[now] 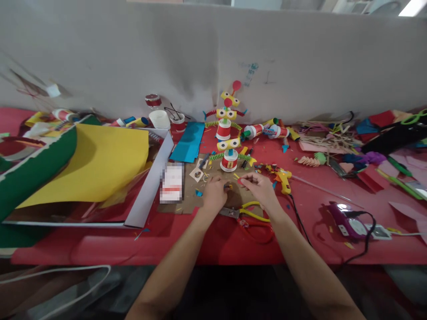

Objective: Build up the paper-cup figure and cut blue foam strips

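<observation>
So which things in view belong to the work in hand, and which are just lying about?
In hand or close by, likely in use:
- red disc, in right hand
- cardboard, under left hand
- glue gun
- yellow-handled tool
- front cup figure

Seemingly just lying about:
- yellow sheet
- blue sheets
- purple device

closed off behind by a broad, pale grey partition (116,58), softly shadowed, with small blue-green handwriting (252,71) near the middle. furnished with a long table (316,189) covered in red, stretching across nearly the whole view. open above the partition to a blurred space beyond, with a bright white strip of light (413,8) at upper right. dark and indistinct beneath the table's front edge.
</observation>
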Motion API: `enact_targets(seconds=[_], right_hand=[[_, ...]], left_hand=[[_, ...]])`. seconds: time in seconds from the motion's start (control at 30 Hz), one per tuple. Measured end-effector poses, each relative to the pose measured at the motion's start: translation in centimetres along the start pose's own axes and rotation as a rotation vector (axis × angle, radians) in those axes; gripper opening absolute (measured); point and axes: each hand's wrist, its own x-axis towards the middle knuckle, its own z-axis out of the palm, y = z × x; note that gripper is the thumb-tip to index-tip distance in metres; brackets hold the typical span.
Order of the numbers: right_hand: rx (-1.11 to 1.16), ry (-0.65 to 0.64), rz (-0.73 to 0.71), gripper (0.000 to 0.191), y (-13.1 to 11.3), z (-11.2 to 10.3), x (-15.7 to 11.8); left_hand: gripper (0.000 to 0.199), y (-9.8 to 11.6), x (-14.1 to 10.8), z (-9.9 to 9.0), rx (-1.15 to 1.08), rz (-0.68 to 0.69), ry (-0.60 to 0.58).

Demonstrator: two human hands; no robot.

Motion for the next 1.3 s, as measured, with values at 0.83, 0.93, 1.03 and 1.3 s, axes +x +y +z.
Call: enact_targets(seconds=[0.83,0.93,1.03,1.3], right_hand=[[0.125,0.209,-0.187,0.018,-2.9,-1.3,0.6],[0.063,0.454,-0.290,0.018,-4.1,-2.8,-1.3],[0.061,0.654,-0.392,0.016,-5.1,-4.3,-3.6],[-0.089,0.512,-0.180,0.019,-2.3,-7.0,-7.8]], left_hand=[[0.017,-0.1,1.8,-0.7,-0.444,-0.042,-0.085],[0.021,2.9,1.8,0.4,-0.321,0.006,-0.212],[0.022,5.4,2.3,1.8,-0.220,0.022,-0.215],[0.030,5.9,4.8,3.3,-0.005,-0.148,0.010]])
